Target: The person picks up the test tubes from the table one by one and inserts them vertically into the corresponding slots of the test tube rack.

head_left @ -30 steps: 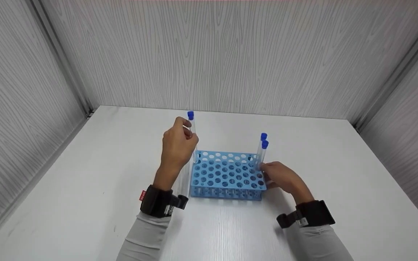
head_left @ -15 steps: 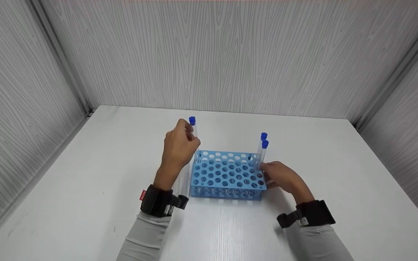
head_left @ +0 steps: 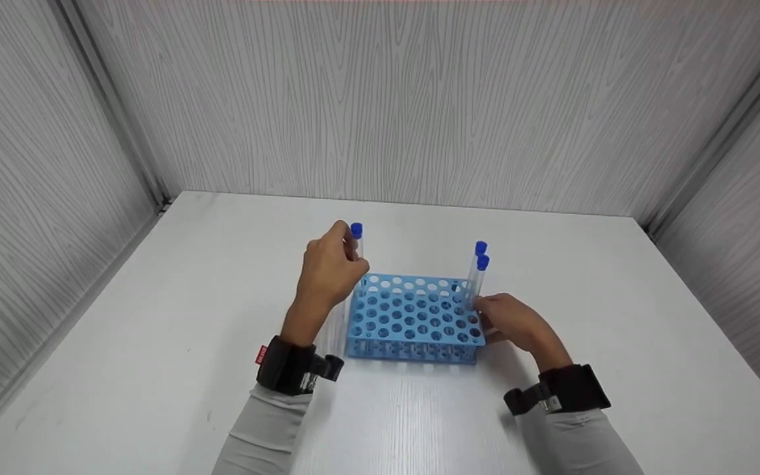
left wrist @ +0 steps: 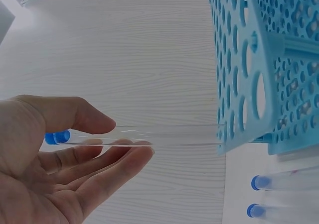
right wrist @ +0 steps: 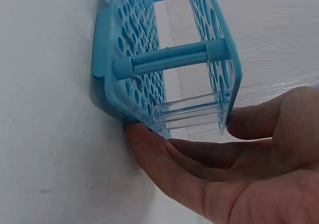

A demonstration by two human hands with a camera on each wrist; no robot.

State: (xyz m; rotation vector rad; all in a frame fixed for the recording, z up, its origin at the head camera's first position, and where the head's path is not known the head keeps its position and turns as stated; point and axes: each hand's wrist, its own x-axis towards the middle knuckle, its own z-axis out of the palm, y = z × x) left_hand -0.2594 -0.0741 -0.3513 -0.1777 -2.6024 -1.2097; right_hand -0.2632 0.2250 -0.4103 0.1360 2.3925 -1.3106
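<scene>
My left hand [head_left: 330,270] pinches a clear test tube [left wrist: 184,134] with a blue cap [head_left: 357,230], thumb on one side and fingers on the other. The tube stands upright, its lower end at the far left corner of a light blue test tube rack [head_left: 386,342]. In the left wrist view that lower end overlaps the rack's perforated top plate. My right hand [head_left: 518,323] grips the rack's right end, thumb at the top plate and fingers at the base. Two capped test tubes [head_left: 481,265] stand in the rack close by the right thumb.
Left of the rack, partly hidden by my left forearm, lie loose clear tubes [head_left: 336,330]; two blue caps [left wrist: 256,211] show there in the left wrist view. A white table [head_left: 617,297] carries everything, with grey wood-grain panels [head_left: 380,99] behind and at both sides.
My left hand has moved down and slightly right with the test tube, whose cap is now lower over the rack's left corner. My right hand and the rack have stayed in place.
</scene>
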